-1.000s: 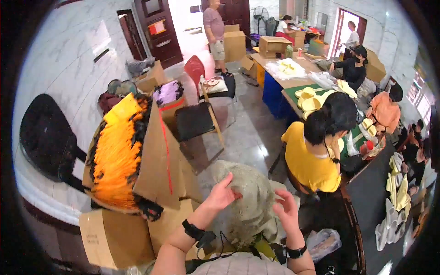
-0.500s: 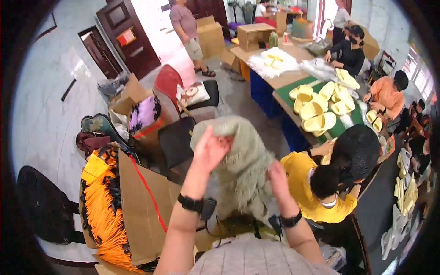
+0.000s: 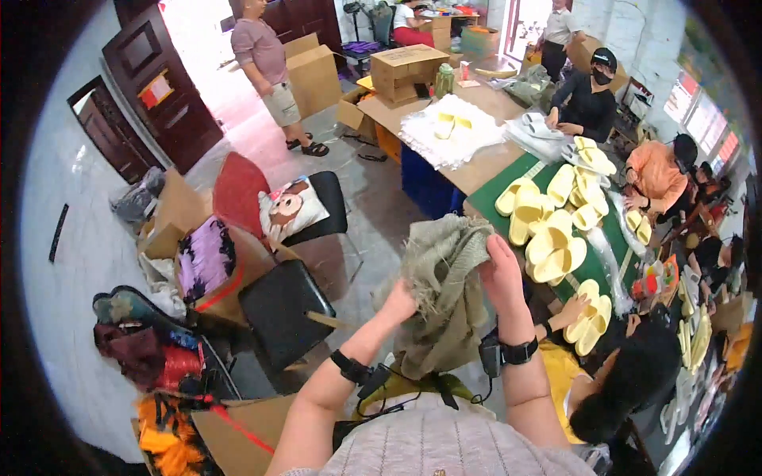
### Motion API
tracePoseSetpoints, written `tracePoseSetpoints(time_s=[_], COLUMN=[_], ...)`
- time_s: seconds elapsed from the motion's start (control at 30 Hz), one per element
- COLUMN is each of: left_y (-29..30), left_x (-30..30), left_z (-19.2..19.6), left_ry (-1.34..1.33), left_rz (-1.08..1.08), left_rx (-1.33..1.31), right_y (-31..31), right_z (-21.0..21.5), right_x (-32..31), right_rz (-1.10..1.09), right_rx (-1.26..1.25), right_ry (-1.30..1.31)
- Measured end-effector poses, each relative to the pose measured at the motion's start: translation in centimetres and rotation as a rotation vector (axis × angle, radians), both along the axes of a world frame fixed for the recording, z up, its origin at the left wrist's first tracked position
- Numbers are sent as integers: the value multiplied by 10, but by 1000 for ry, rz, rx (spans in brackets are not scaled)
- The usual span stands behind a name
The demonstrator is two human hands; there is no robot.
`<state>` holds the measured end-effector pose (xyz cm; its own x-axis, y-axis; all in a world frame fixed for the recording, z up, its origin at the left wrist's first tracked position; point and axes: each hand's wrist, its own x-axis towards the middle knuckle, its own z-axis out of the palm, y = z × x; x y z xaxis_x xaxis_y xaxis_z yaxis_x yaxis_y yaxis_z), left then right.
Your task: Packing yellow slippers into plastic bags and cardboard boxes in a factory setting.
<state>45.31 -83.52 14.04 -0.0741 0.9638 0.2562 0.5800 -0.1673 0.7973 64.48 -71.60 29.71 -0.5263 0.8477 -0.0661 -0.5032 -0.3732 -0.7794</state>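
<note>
Yellow slippers (image 3: 556, 246) lie on a green table (image 3: 484, 200). I see the right hand (image 3: 505, 274) half curled, holding a rough green cloth (image 3: 444, 297) in the air. The left hand (image 3: 399, 301) hides its fingers; I can't tell its grip. The cloth is up but bunched, not flat.

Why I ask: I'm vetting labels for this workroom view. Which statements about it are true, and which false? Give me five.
1. The wearer's left hand and right hand both hold the grey-green cloth. True.
2. The worktable holds no footwear. False: yellow slippers lie on its green surface.
3. A pale cushion rests beside a red chair back. True.
4. Everyone at the worktable is bareheaded. False: the person in black wears a dark cap.
5. A purple bundle sits in a cardboard box. True.
</note>
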Motion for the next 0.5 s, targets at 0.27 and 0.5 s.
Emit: tracePoseSetpoints(time_s=[0.27, 0.5], left_y=[136, 237], left_x=[-56, -48], left_z=[125, 128], left_ry=[-1530, -1601], left_rz=[70, 143], left_rx=[-131, -255], right_y=[95, 119], right_z=[-58, -73], right_x=[-8, -49], right_rz=[-107, -170], right_rx=[79, 554], right_ry=[-559, -982])
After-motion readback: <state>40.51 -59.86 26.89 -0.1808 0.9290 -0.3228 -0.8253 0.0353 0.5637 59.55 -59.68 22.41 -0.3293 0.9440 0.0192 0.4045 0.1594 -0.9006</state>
